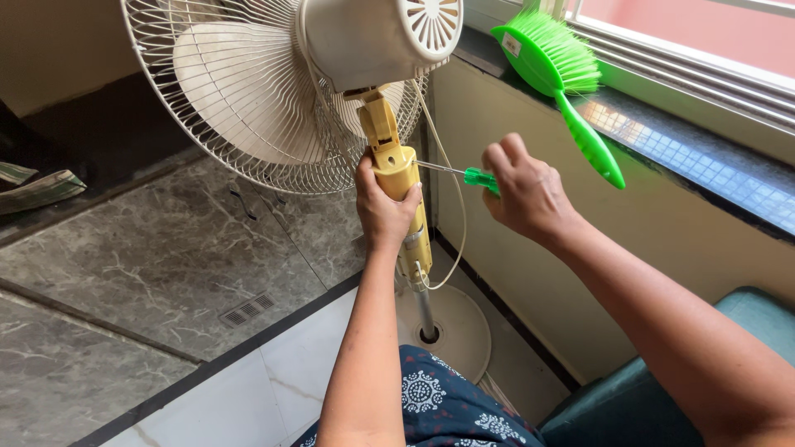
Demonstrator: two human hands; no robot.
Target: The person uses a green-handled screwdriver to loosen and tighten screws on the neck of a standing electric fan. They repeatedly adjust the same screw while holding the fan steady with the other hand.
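Head view: left hand (383,207) wrapped around yellow fan neck (397,165); my right hand (523,189) fisted on green screwdriver (464,174), tip at neck screw; next, steady turning.

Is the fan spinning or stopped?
Stopped: the fan blades show sharp, unblurred edges behind the wire guard.

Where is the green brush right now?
In the head view, the green brush lies at upper right on the dark windowsill, above the right hand holding the screwdriver.

One pedestal fan (298,74). One green-handled screwdriver (464,174), at the fan's neck. One green brush (563,79), right of the fan. One floor drain (247,310), below the fan.
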